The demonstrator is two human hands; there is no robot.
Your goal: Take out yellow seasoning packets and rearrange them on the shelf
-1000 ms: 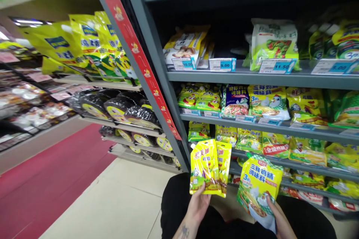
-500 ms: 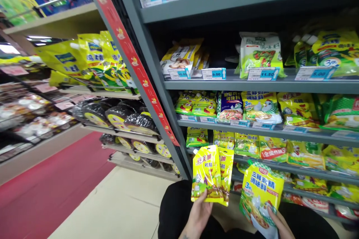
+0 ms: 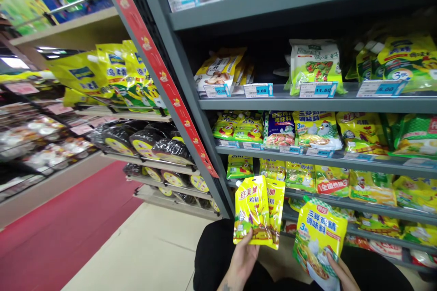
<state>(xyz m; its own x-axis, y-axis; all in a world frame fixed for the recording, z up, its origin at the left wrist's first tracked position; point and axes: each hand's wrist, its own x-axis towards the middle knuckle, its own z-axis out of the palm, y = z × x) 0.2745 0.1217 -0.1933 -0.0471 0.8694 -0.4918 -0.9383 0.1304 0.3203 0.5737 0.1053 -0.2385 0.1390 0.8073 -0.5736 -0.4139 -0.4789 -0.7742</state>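
While the left hand (image 3: 243, 254) clamps its fingers (image 3: 246, 239) on two flat yellow plastic seasoning packets (image 3: 257, 211), the right hand (image 3: 337, 270) grips a larger yellow-and-white seasoning pouch (image 3: 319, 236).

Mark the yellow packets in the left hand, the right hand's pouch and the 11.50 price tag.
yellow packets (image 3: 251, 209), head view, front packet's face.
pouch (image 3: 321, 228), head view, upper yellow panel.
11.50 price tag (image 3: 318, 89), head view, tag's middle.

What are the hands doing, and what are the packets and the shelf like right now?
yellow packets, two, upright, overlapping.
left hand, closed on the yellow packets' bottom edge.
big bag, upright, slightly tilted.
right hand, closed on the big bag's lower corner.
shelf, stocked with packets.
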